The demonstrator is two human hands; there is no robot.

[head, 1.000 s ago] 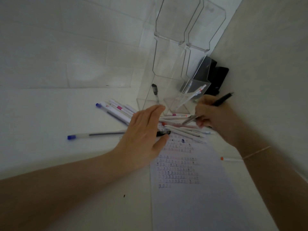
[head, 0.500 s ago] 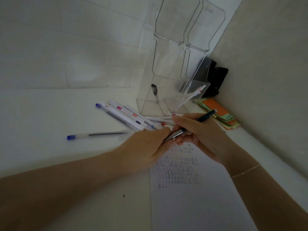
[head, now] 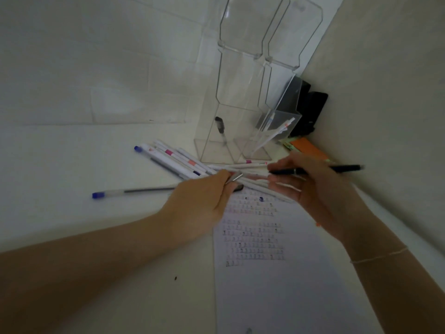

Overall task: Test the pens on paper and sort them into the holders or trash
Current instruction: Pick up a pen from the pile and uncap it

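Note:
My right hand [head: 313,186] grips a black pen [head: 337,169] held level above the top of the paper [head: 277,285], which carries rows of small test marks. My left hand [head: 202,203] pinches a silver pen cap [head: 234,178] just left of the pen's tip, a short gap apart. A pile of white pens [head: 178,162] lies behind my hands. Two clear holders stand beyond: the left holder [head: 216,131] has one dark pen inside, the right holder [head: 277,131] holds white pens.
A blue-capped clear pen [head: 125,191] lies alone on the white table at the left. Orange and green sticky notes [head: 308,147] and a black object [head: 310,109] sit in the corner by the right wall. Taller clear compartments [head: 260,32] rise behind the holders.
My hands came together over the paper, then pulled apart: the silver cap came off in my left hand and the black pen swung level in my right.

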